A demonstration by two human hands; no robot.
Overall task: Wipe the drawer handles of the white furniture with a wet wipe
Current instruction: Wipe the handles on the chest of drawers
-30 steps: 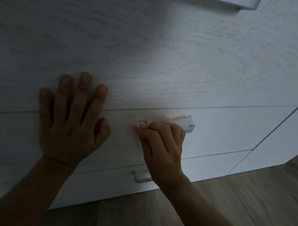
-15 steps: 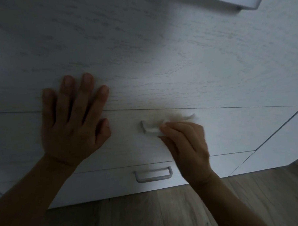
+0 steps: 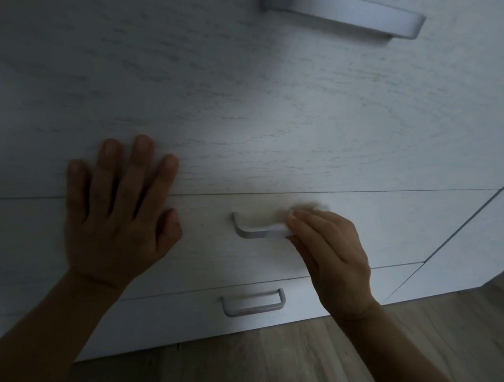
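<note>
the left hand point(image 3: 113, 214) lies flat on the front of the white furniture point(image 3: 270, 117), with the fingers straight and a little spread; it holds nothing. its fingertips reach over the thin gap between the big upper drawer front and the middle drawer. the palm rests on the middle drawer, to the left of the middle handle point(image 3: 246, 231). the right hand point(image 3: 331, 253) is at the right part of this handle. its fingers are curled and they pinch the wet wipe point(image 3: 278, 228) against the bar of the handle, so the wipe sits on the bar just beside the fingertips. only a small white piece of the wipe shows at the left of the fingers, and the area above the knuckles is blurred. the left end of the handle is bare and its curved corner is visible; the right end is hidden behind the hand. on the lowest drawer, the lower handle point(image 3: 253, 305) is well apart from both hands. the upper handle point(image 3: 350, 13) is at the top edge of the view, on the big drawer front. under the furniture there is a floor point(image 3: 281, 362) of wood planks, and the light is dim
</note>
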